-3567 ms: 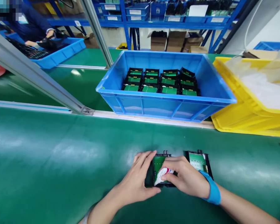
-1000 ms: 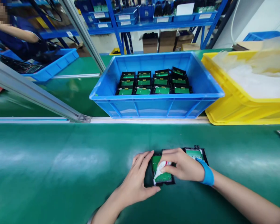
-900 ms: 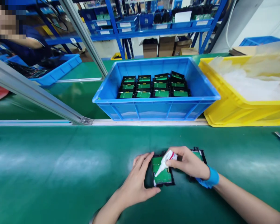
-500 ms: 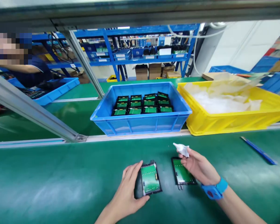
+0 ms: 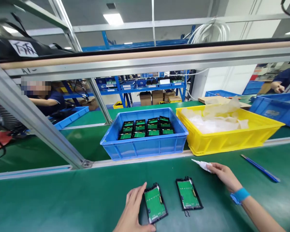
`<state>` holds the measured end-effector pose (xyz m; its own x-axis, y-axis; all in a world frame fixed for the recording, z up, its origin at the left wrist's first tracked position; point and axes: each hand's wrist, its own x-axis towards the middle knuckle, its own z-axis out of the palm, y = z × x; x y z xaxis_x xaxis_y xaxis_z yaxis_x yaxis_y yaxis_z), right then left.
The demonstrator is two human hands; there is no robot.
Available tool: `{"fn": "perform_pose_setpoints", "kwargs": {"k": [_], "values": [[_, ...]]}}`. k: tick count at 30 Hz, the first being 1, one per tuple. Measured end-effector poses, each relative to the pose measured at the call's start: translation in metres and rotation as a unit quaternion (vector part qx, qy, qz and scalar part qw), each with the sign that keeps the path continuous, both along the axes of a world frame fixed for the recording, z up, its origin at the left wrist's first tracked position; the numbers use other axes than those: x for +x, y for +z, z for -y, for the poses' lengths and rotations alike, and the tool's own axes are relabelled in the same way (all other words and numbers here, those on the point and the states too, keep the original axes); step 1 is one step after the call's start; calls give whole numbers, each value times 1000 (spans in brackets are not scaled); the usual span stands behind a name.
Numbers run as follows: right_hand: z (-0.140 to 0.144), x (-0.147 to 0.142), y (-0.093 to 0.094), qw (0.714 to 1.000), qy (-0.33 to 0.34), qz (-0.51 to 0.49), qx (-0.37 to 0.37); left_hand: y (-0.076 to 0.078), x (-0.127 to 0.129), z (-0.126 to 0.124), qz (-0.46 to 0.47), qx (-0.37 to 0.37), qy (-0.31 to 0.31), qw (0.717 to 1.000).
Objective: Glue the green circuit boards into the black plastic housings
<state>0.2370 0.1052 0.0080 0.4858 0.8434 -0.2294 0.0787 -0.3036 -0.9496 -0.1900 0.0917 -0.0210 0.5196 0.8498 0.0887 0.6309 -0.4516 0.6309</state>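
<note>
Two black-framed units with green circuit boards lie side by side on the green belt. My left hand (image 5: 133,211) grips the left unit (image 5: 155,203) along its left edge. The right unit (image 5: 188,194) lies free, untouched. My right hand (image 5: 224,175), with a blue wrist strap, is stretched out to the right of it and holds a small white tube (image 5: 202,164), whose nozzle points left, low over the belt.
A blue crate (image 5: 145,147) with several more units stands beyond the belt, a yellow crate (image 5: 234,141) of clear plastic bags to its right. A blue pen (image 5: 259,167) lies on the belt at right. A slanted aluminium post (image 5: 36,120) crosses left. Other people work behind.
My right hand lifted the tube off the left unit's board and carried it up and right. The view tilted upward, showing the frame overhead.
</note>
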Motion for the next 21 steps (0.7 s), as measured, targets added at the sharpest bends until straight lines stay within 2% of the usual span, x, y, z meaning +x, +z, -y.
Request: {"fn": "perform_pose_setpoints", "kwargs": {"k": [4,8,11,13,15,16,19,21], "values": [[0,7,-4,990,-3,140,3,-12,3,0,-5,46,-32,998],[6,0,-1,960,-27,278,39,-20,2,-1,-3,101,-34,994],[19,-30,5,933,-5,348,91,-25,2,-4,-8,105,-27,994],[30,-61,6,915,74,380,115,-28,3,-5,-12,97,-24,995],[39,-95,2,872,193,437,106,-29,6,-6,-16,91,-20,996],[42,-111,-1,844,225,476,104,-30,8,-6,-17,94,-19,995],[44,-145,-16,777,236,571,120,-34,13,-6,-19,120,-21,992],[40,-157,-25,759,232,592,138,-40,16,-5,-23,148,-18,989]]}}
